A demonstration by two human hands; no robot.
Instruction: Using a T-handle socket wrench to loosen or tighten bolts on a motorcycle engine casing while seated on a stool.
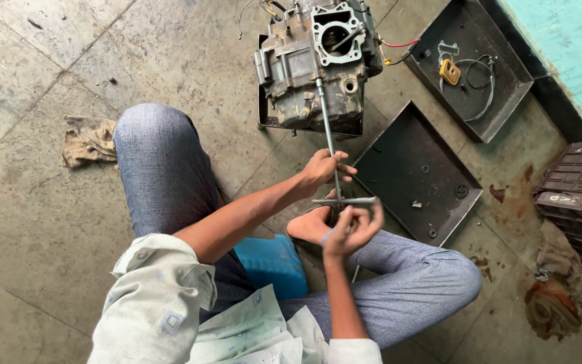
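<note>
Both hands grip a T-handle wrench [335,168]: left hand [323,170] around its shaft, right hand [351,229] on the crossbar. Its tip meets the engine block [304,67], socket end hard to make out; a crate [580,195] is cut off at the frame's edge.

Two dark metal trays [412,168], a dirty rag [89,140], a blue stool [274,264] and a dark crate [577,195].

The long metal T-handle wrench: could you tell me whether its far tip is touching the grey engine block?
Touching. The head view shows the long metal T-handle wrench running straight onto a fitting on the grey engine block, with no gap visible.
</note>
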